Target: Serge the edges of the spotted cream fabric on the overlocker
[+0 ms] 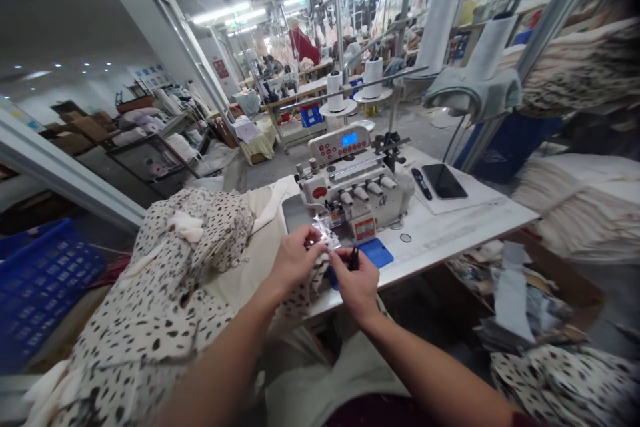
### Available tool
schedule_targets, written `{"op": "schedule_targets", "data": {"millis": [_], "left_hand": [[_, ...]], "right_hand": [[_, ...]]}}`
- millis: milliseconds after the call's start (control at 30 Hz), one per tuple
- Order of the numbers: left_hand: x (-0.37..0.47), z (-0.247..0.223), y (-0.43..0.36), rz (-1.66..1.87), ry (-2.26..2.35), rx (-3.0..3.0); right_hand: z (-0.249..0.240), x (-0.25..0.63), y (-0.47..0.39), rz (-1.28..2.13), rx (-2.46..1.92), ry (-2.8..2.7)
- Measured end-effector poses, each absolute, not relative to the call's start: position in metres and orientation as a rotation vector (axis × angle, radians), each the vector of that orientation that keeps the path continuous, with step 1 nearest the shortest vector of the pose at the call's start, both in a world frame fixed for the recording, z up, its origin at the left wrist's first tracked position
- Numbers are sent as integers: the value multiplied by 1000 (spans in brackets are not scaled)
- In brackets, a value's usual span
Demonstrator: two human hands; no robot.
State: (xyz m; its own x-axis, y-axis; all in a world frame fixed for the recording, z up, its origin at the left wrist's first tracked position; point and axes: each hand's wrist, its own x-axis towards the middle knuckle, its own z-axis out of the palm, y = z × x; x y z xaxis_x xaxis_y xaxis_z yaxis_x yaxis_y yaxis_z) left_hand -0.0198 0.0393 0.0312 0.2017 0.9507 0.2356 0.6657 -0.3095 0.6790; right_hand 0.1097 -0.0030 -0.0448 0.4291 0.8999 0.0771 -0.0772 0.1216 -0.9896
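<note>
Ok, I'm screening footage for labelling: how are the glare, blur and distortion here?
Head view: ceiling lights blown out; glare on the shiny piece just beyond the left hand. Head view: left forearm and blue basket blurred, sewing machine clearer. Head view: wide-angle stretching towards the edges, top right corner dark.

A dark phone (446, 181) lies just beside a black marker (422, 184).

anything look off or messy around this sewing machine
Nothing stands out at the sewing machine; at lower right, though, the carton looks untidy, with pale scraps jumbled in it and spotted cloth heaped nearby.
</note>
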Motion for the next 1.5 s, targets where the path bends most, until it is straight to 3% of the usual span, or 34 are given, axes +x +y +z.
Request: {"op": "schedule_targets", "data": {"millis": [133,267,533,667,900,1500], "left_hand": [[-11,29,36,993,1551,2396],[-6,26,24,823,1416,2721],[0,7,0,847,1482,2853],[1,-4,1,916,1537,2912],[1,-9,4,921,1601,2880],[5,-5,-1,833,1691,2832]], "right_hand": [[-49,110,3,840,-1258,-831],[-49,111,2,860,-1237,-833],[-39,156,1,934,-1183,-1172],[-8,189,16,750,-1305,-1658],[34,191,34,1,-1529,-2389],[30,179,43,-138,-1531,-2484]]}}
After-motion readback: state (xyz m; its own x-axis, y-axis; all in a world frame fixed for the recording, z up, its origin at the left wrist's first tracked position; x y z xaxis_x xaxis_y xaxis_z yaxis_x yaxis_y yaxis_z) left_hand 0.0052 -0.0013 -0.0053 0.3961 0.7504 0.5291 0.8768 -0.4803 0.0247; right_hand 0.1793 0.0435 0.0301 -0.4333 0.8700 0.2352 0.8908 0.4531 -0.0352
